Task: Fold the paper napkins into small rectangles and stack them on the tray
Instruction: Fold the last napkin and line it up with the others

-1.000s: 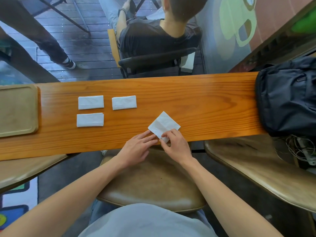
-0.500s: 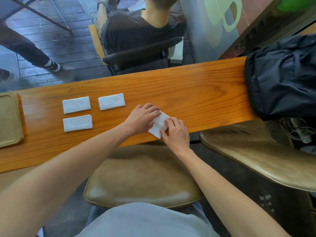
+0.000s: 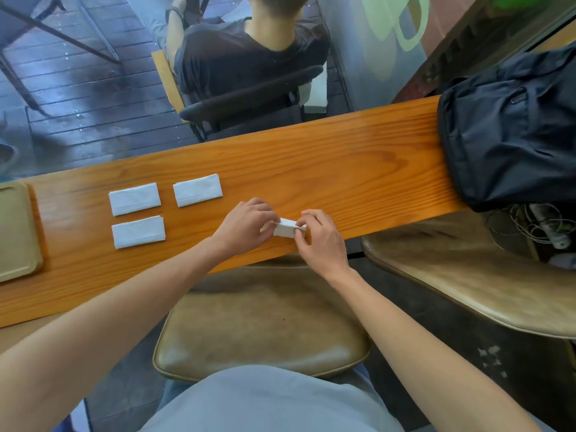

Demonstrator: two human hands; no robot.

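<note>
Left hand (image 3: 246,224) and right hand (image 3: 321,241) close together, fingertips in pinching grip, forearms extended.

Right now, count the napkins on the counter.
4: three folded rectangles lie left of the hands, two at the back and one in front; a fourth napkin is held between both hands.

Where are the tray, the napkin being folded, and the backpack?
tray (image 3: 17,232): head view, on its bare flat surface.
napkin being folded (image 3: 286,227): head view, white middle showing between both hands.
backpack (image 3: 511,132): head view, dark fabric side.
</note>
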